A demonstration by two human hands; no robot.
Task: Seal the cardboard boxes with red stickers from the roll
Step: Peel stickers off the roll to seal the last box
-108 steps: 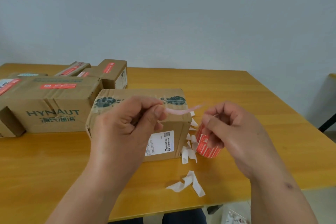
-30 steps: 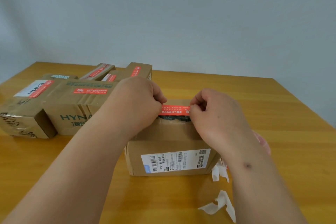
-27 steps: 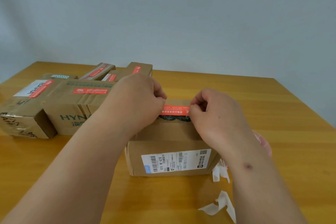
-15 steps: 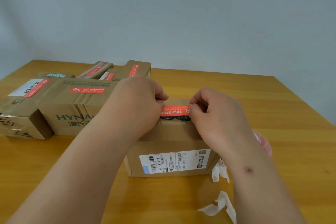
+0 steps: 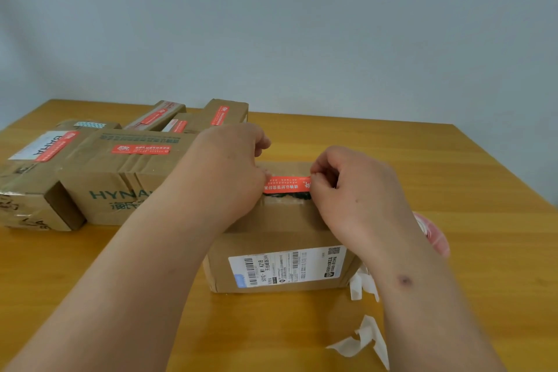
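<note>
Both hands hold a red rectangular paper sticker (image 5: 287, 185) stretched across the top of the brown cardboard box (image 5: 280, 238) near the desk's front edge: the left hand (image 5: 232, 172) pinches its left end, the right hand (image 5: 347, 187) its right end, fingers curled. Uneven lowering could lay the sticker crooked or creased, missing the seam. The fingertips are hidden behind the knuckles, and the red sticker roll (image 5: 434, 235) is mostly hidden by the right forearm.
</note>
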